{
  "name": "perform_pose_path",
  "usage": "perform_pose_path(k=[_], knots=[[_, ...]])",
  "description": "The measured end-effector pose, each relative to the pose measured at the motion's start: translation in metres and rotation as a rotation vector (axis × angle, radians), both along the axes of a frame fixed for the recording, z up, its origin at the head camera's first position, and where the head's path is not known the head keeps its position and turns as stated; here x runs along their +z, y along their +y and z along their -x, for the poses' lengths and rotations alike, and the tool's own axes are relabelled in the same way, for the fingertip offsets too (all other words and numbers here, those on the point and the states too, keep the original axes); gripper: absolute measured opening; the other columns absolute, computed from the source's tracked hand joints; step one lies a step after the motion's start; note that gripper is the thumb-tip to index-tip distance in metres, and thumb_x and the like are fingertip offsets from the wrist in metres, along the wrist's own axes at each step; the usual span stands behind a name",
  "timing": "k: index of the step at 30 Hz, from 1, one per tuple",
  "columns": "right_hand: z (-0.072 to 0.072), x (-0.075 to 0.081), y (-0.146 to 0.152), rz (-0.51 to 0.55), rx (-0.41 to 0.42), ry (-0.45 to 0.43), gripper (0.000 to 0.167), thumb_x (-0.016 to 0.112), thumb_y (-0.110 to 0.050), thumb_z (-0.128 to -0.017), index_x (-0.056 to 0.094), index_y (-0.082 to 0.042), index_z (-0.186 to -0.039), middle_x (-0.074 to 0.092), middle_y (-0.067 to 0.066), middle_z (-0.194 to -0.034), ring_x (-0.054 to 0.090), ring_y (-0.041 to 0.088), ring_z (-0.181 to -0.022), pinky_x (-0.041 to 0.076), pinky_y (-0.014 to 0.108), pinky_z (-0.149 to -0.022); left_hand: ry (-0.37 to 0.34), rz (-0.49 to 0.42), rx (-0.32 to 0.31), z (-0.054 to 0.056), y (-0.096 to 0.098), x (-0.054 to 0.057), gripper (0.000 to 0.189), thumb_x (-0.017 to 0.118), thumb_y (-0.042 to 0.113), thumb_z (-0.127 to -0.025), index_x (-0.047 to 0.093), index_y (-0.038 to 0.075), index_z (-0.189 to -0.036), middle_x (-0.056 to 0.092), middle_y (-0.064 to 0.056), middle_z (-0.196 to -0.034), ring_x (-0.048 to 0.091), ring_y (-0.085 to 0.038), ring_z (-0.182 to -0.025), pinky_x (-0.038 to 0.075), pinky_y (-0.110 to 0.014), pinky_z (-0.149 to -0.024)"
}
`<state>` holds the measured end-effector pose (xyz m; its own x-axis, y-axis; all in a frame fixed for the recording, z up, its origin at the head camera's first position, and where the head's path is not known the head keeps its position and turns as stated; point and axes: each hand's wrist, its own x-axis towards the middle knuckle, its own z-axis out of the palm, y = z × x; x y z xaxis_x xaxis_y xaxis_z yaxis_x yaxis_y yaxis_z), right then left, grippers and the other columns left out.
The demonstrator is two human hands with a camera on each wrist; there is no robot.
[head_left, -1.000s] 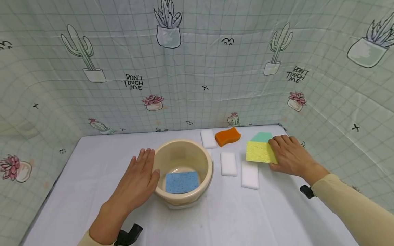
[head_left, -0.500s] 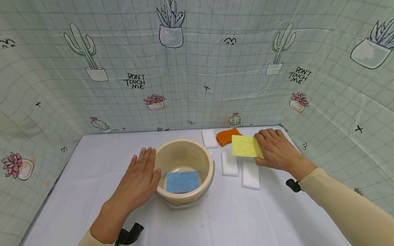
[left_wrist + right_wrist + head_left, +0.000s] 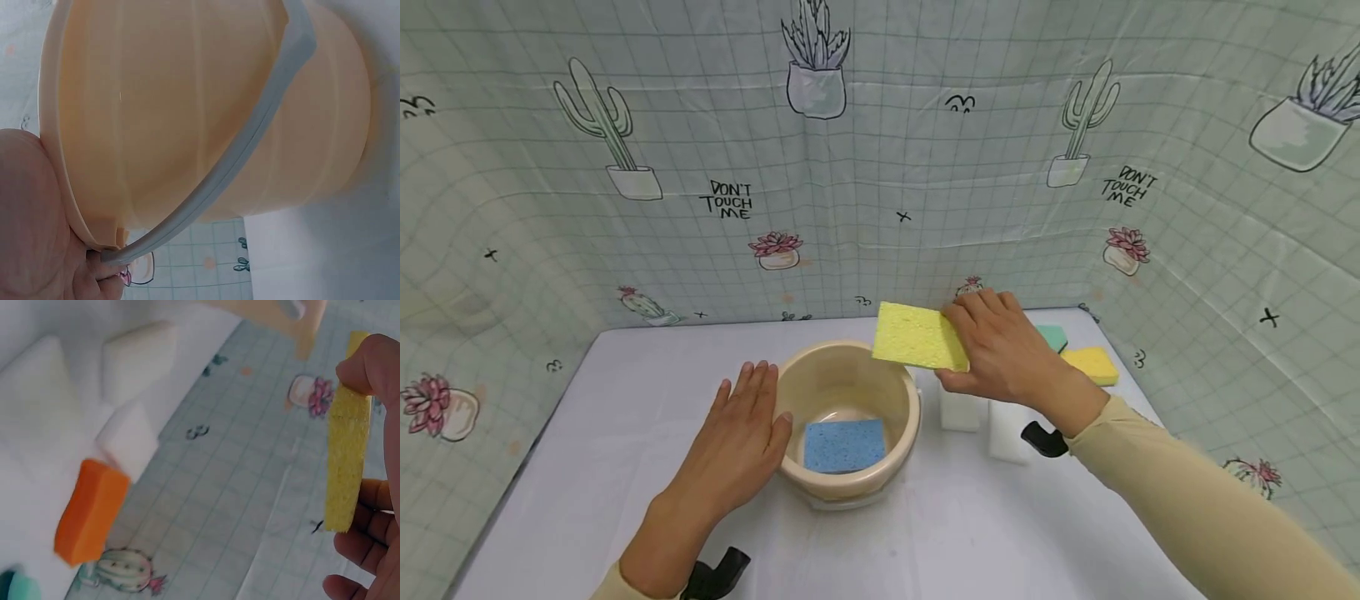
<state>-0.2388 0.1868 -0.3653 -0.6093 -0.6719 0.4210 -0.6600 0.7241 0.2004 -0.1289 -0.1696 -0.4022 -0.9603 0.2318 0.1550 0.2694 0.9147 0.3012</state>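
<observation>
Your left hand [image 3: 730, 442] lies flat along the near-left side of the bucket [image 3: 850, 483], fingers straight and close together, curled round nothing; its palm meets the rim, presumably to steady the bucket without getting in the way of its mouth. The grey handle [image 3: 212, 194] hangs down the bucket's outer wall near that hand, which leaves the top uncovered. Between your two hands, a blue sponge [image 3: 844, 446] lies on the bucket's floor, nearer your left hand.

Farther right, over the bucket's far-right rim, your right hand [image 3: 1003, 354] holds a yellow sponge [image 3: 917, 336] by its right end, thumb on one side and fingers on the other. Most of the sponge sticks out to the left of your fingers; that end grip likely keeps your knuckles away from the rim. It is raised, not resting on anything.

Below your right hand and wrist, white sponges [image 3: 958, 412] lie on the counter [image 3: 970, 533], partly covered by your arm. The right wrist view also shows an orange sponge [image 3: 94, 512] beside them, which your hand hides from the head view. Beyond your right wrist sit a green sponge [image 3: 1054, 337] and a second yellow one [image 3: 1093, 365], perhaps kept aside within easy reach of that hand.
</observation>
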Motion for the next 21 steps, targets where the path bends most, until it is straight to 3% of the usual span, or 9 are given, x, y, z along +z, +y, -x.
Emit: perform_pose_path(k=[4, 10, 15, 21], knots=[[-0.008, 0.004, -0.037, -0.013, 0.056, -0.036, 0.074, 0.072, -0.060, -0.080, 0.063, -0.004, -0.127, 0.063, 0.011, -0.121, 0.056, 0.032, -0.108, 0.045, 0.047, -0.088, 0.021, 0.007, -0.002, -0.001, -0.001, 0.000, 0.064, 0.045, 0.027, -0.110, 0.030, -0.010, -0.161, 0.034, -0.029, -0.167, 0.026, -0.044, -0.159, 0.020, -0.063, -0.129], [-0.017, 0.003, -0.076, -0.087, 0.079, -0.163, 0.071, 0.071, -0.059, -0.084, 0.062, -0.008, -0.131, 0.062, 0.009, -0.127, 0.054, 0.029, -0.115, 0.045, 0.043, -0.093, 0.003, 0.025, -0.008, 0.000, -0.004, 0.003, 0.066, 0.044, 0.030, -0.110, 0.031, -0.009, -0.161, 0.033, -0.028, -0.168, 0.024, -0.043, -0.160, 0.017, -0.064, -0.129], [-0.022, -0.004, -0.092, -0.141, 0.084, -0.239, 0.070, 0.070, -0.061, -0.084, 0.063, -0.010, -0.131, 0.063, 0.007, -0.128, 0.053, 0.026, -0.115, 0.045, 0.040, -0.092, -0.011, 0.032, -0.019, 0.003, -0.011, 0.007, 0.066, 0.043, 0.032, -0.111, 0.031, -0.007, -0.162, 0.033, -0.026, -0.169, 0.023, -0.042, -0.161, 0.016, -0.064, -0.129], [-0.027, -0.009, -0.102, -0.192, 0.100, -0.283, 0.062, 0.065, -0.060, -0.086, 0.064, -0.013, -0.126, 0.064, 0.004, -0.123, 0.053, 0.023, -0.111, 0.043, 0.038, -0.089, -0.049, 0.032, -0.019, 0.005, -0.012, 0.003, 0.065, 0.038, 0.032, -0.112, 0.027, -0.006, -0.164, 0.028, -0.024, -0.171, 0.019, -0.041, -0.162, 0.013, -0.063, -0.130]])
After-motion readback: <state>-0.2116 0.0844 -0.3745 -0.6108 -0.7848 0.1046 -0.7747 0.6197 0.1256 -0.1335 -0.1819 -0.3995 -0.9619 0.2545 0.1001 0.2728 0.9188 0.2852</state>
